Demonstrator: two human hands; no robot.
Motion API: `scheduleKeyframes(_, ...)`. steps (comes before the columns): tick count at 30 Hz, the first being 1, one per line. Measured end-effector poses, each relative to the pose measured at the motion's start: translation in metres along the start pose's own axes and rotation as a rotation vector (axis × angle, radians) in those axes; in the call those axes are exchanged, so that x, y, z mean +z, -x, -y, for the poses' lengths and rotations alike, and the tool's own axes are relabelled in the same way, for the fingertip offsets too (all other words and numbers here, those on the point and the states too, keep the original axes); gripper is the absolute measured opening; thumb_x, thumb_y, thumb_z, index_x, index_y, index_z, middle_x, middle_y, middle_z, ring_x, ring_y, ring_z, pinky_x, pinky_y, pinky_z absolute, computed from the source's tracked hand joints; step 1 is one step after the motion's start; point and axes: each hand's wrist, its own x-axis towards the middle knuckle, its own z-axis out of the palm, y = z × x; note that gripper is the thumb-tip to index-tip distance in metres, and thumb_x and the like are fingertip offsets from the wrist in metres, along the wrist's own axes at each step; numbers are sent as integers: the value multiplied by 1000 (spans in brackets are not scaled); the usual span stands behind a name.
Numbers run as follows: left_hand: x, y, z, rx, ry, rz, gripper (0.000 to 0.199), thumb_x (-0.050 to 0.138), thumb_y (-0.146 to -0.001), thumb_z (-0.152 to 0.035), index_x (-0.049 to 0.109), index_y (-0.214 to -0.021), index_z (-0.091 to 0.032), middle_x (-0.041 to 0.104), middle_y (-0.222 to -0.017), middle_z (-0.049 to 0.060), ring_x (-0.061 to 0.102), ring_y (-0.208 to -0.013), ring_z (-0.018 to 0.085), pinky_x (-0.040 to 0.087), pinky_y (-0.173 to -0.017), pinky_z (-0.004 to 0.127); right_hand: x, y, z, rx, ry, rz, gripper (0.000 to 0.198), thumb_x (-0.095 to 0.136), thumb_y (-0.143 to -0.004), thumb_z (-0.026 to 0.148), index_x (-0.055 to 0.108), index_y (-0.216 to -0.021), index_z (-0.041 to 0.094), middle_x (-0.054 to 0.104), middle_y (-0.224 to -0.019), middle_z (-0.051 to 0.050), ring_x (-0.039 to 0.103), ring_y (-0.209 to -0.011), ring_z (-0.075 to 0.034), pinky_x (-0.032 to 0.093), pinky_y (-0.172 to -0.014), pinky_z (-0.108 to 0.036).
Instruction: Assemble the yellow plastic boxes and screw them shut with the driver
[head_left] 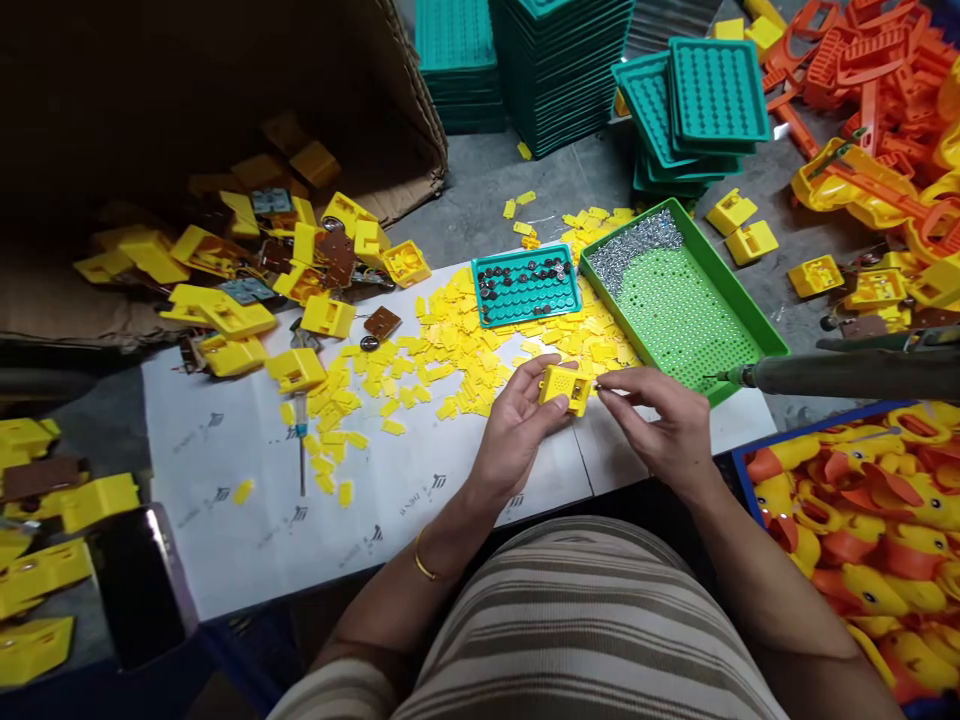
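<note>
My left hand point(517, 425) grips a small yellow plastic box point(565, 387) with a perforated face, held just above the white table sheet point(247, 470). My right hand point(660, 420) is beside the box on its right, with thumb and forefinger pinched at the box's edge; whatever lies between the fingertips is too small to see. A pile of small yellow plastic lids point(450, 345) lies just behind both hands. A green tray point(731, 300) holding small silver screws point(634, 245) stands behind my right hand.
A teal tray point(525, 288) with dark round parts sits behind the lids. An electric screwdriver point(825, 375) hangs at the right. Yellow housings point(232, 320) spill from a cardboard box point(409, 130) at left. Yellow-orange duck toys point(862, 510) fill a blue bin. Teal trays point(697, 100) are stacked behind. A phone point(139, 590) lies near left.
</note>
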Motion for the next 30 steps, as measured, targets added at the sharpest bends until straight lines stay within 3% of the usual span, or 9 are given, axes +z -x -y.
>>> scheduleKeyframes(6,1,1,3,38,-48,-20,40,70,-76,-22,54,-113,-23,62,-123,5,60,-105,16,51,-86,26,-2,-4,0,-48,104,72,13,59,-90,16,68,-98,21,71,-87,-4,67,-80,-15,54,-72,-27)
scheduleKeyframes(15,-2,7,11,222,-319,-35,34,66,-80,-20,55,-111,-22,60,-120,6,58,-107,16,49,-86,25,2,-7,6,28,410,243,12,65,-87,25,65,-76,20,66,-72,1,62,-63,-13,36,-52,-26)
scheduleKeyframes(21,-20,8,7,89,-150,-38,39,72,-75,-25,54,-110,-22,64,-113,6,60,-103,17,48,-88,28,8,-20,3,62,165,449,6,65,-87,26,68,-85,22,70,-82,0,64,-72,-13,42,-60,-23)
scheduleKeyframes(24,-28,9,3,-19,-21,-84,46,74,-72,-27,53,-112,-23,65,-104,4,63,-95,16,50,-84,28,19,-42,-6,16,119,309,11,60,-91,27,69,-90,21,70,-85,-2,63,-73,-13,45,-63,-24)
scheduleKeyframes(26,-32,10,0,-40,7,-112,47,75,-70,-26,53,-111,-23,65,-101,3,63,-93,16,50,-83,28,30,-61,-16,-14,280,187,16,55,-93,26,70,-95,21,69,-87,-4,61,-76,-16,45,-64,-27)
scheduleKeyframes(30,-38,12,-5,-66,46,-135,47,75,-69,-23,53,-110,-22,65,-100,3,64,-93,16,49,-84,28,54,-93,-32,-20,594,269,19,54,-92,25,72,-100,22,67,-94,-9,56,-91,-25,41,-64,-32)
